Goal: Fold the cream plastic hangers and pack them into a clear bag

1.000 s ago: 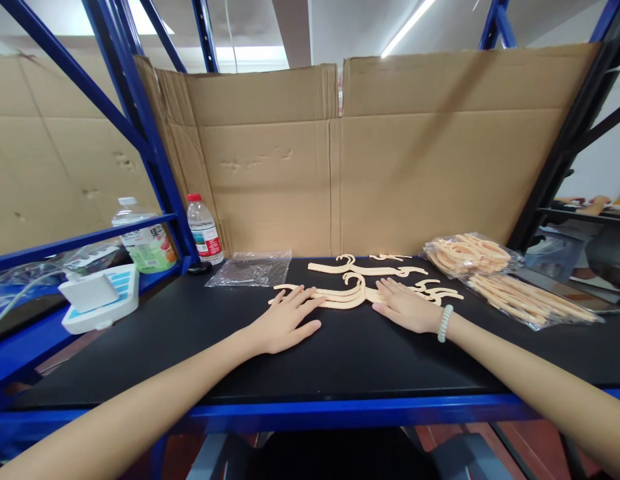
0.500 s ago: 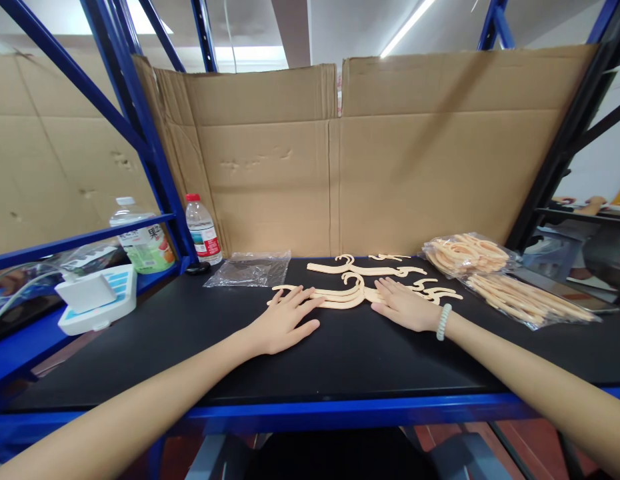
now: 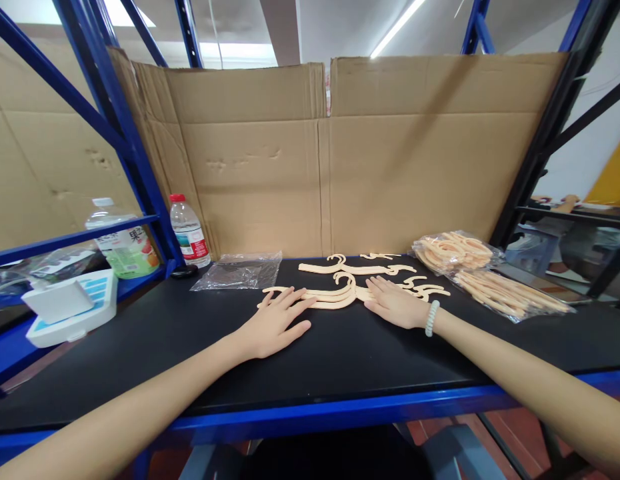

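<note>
My left hand [image 3: 276,325] lies flat with fingers spread, its fingertips over the left end of several cream-coloured clothes hanger pieces [image 3: 335,299] on the black tabletop. My right hand [image 3: 394,303], a beaded bracelet on its wrist, rests flat across the right part of these pieces, hiding some of them. Their curved hooks show between the two hands. Behind lies another hanger-shaped piece [image 3: 323,268] with a hook, apart from the hands. A small cream piece [image 3: 380,256] is at the back edge.
Clear plastic bags of cream pieces [image 3: 510,293] lie at the right. A flat transparent bag [image 3: 239,271] and a red-capped water bottle [image 3: 190,233] are at the back left. A white device [image 3: 73,307] sits at the far left. Cardboard [image 3: 250,180] walls the back.
The camera view has turned slightly right, so the scene sits further left. Both hands stay flat on the hanger pieces with no clear movement.
</note>
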Tool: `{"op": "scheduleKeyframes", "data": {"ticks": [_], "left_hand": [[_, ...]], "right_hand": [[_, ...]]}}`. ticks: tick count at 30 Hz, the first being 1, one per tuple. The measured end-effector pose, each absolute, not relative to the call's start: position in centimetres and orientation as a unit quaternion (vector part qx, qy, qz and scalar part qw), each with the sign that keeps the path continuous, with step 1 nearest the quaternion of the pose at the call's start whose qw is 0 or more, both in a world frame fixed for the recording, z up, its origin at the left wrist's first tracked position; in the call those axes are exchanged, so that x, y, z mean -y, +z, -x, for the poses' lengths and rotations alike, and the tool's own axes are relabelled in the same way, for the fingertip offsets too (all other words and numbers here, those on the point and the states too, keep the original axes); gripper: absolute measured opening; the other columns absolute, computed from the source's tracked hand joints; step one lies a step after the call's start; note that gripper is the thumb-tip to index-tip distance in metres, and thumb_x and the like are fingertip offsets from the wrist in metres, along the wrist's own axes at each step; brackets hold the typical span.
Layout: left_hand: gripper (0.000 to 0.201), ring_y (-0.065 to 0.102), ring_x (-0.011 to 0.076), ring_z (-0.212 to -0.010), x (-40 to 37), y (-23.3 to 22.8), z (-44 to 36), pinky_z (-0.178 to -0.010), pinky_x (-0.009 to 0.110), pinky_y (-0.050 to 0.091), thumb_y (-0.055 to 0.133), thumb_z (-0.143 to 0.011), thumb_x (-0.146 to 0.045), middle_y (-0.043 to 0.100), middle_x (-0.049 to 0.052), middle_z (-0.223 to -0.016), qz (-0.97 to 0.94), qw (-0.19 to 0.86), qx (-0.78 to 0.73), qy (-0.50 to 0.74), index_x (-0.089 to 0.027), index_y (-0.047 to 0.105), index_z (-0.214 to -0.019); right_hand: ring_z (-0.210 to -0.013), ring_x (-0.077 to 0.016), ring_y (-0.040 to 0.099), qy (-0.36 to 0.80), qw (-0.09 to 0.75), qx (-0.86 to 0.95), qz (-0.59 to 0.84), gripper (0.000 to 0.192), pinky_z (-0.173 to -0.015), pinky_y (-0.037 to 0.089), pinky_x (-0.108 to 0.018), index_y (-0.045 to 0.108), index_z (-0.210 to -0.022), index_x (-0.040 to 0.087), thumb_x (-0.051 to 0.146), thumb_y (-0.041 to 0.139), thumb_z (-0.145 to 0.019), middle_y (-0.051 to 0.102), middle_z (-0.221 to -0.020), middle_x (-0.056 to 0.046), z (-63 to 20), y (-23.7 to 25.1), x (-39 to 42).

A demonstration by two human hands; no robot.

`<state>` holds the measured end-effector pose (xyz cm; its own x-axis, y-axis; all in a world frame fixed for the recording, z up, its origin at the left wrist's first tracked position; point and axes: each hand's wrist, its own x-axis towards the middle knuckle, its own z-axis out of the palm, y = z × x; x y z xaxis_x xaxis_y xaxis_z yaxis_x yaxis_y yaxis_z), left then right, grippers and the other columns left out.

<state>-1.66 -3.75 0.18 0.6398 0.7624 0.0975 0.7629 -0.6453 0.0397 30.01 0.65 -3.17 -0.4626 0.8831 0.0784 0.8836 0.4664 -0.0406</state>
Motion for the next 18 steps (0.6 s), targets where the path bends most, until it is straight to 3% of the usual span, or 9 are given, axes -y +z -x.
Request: {"op": "scheduleKeyframes", "data": {"ticks": [18], "left_hand": [[0.052, 0.021, 0.0348, -0.142, 3.68, 0.07, 1.71, -0.108, 0.065, 0.017, 0.028, -0.097, -0.051, 0.027, 0.007, -0.155, 0.906, -0.005, 0.420, -0.056, -0.032, 0.031, -0.146]], "right_hand": [[-0.141, -0.0340, 0.018, 0.010, 0.044, 0.853, 0.521, 0.082, -0.115, 0.019, -0.047, 0.028, -0.144, -0.005, 0.058, 0.017, -0.094, 0.025, -0.150, -0.023, -29.75, -2.74, -0.40]]}}
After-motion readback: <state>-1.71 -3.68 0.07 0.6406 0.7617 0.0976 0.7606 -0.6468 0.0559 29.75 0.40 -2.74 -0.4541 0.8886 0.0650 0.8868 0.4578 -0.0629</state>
